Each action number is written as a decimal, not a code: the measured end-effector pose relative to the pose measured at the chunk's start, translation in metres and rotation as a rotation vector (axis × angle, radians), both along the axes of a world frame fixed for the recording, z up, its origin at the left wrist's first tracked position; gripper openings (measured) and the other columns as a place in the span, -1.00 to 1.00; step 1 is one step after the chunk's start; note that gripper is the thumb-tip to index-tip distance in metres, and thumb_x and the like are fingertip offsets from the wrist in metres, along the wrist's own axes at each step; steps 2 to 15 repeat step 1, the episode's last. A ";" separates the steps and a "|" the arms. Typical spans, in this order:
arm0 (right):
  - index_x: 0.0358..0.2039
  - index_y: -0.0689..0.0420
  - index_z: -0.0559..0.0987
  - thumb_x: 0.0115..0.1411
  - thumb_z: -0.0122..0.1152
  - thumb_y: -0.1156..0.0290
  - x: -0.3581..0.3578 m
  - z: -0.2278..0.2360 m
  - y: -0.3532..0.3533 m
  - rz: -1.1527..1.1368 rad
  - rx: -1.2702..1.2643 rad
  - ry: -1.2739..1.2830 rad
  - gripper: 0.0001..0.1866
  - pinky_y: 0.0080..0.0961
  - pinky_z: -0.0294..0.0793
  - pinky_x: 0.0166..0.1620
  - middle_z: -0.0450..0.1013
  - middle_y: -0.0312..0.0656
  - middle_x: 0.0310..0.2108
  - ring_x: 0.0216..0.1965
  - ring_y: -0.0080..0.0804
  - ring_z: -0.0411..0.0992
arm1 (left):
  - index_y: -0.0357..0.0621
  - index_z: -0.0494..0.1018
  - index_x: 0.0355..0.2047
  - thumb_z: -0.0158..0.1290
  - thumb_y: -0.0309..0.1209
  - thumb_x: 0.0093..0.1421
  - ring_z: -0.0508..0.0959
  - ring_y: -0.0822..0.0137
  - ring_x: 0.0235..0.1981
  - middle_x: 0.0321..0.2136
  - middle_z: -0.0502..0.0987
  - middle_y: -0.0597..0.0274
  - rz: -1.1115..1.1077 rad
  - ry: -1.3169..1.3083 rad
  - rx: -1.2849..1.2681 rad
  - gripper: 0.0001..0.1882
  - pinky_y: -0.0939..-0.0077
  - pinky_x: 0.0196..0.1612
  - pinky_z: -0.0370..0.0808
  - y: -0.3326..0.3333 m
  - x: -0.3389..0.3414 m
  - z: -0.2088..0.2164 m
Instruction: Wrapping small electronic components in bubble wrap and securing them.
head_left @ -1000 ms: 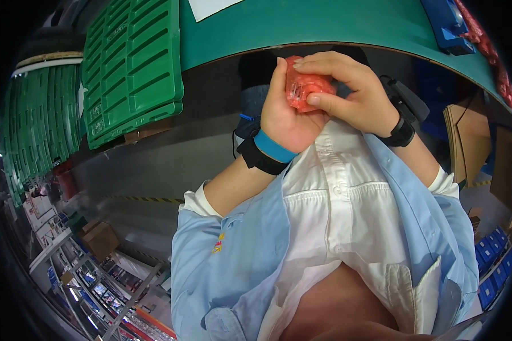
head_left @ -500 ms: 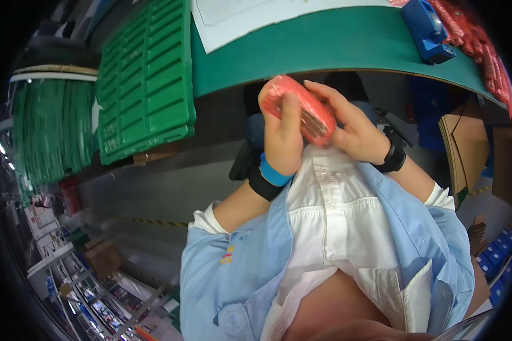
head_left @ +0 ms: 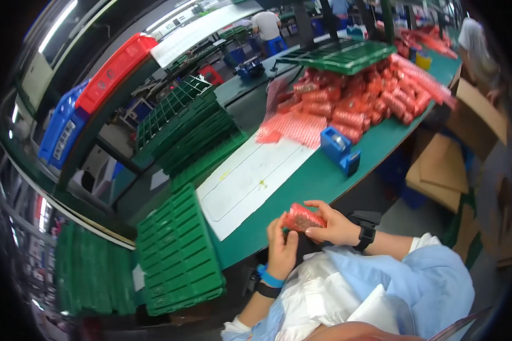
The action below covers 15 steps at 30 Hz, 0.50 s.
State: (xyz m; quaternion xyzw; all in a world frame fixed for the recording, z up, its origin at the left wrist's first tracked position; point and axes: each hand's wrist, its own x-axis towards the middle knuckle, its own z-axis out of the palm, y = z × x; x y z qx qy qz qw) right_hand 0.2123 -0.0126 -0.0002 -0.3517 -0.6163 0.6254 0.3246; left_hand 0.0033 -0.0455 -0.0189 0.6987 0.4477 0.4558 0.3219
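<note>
Small red bubble-wrap packet [head_left: 302, 217] pinched by fingers of both left hand [head_left: 281, 248] and right hand [head_left: 334, 225] just off green table [head_left: 318, 176] edge; looks light, soft, crushable, best gripped at ends.

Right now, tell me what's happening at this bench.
A person in a light blue coat holds a small red packet in both hands, just in front of the green table. The left hand grips it from below and the right hand from the side. On the table sit a white sheet, a blue tape dispenser, a heap of red packets and green trays.
</note>
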 end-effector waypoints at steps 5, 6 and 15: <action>0.46 0.03 -0.19 0.19 0.33 0.35 0.002 0.000 0.008 -0.005 -0.129 0.122 0.03 -0.43 0.42 0.12 0.34 0.01 0.20 0.13 -0.33 0.40 | -0.24 0.05 0.37 0.01 -0.30 0.34 0.09 -0.09 0.35 0.34 0.06 -0.13 -0.001 0.041 -0.049 -0.33 0.19 0.38 -0.01 0.010 -0.005 0.005; 0.46 0.03 -0.19 0.19 0.33 0.35 0.002 0.000 0.008 -0.005 -0.129 0.122 0.03 -0.43 0.42 0.12 0.34 0.01 0.20 0.13 -0.33 0.40 | -0.24 0.05 0.37 0.01 -0.30 0.34 0.09 -0.09 0.35 0.34 0.06 -0.13 -0.001 0.041 -0.049 -0.33 0.19 0.38 -0.01 0.010 -0.005 0.005; 0.46 0.03 -0.19 0.19 0.33 0.35 0.002 0.000 0.008 -0.005 -0.129 0.122 0.03 -0.43 0.42 0.12 0.34 0.01 0.20 0.13 -0.33 0.40 | -0.24 0.05 0.37 0.01 -0.30 0.34 0.09 -0.09 0.35 0.34 0.06 -0.13 -0.001 0.041 -0.049 -0.33 0.19 0.38 -0.01 0.010 -0.005 0.005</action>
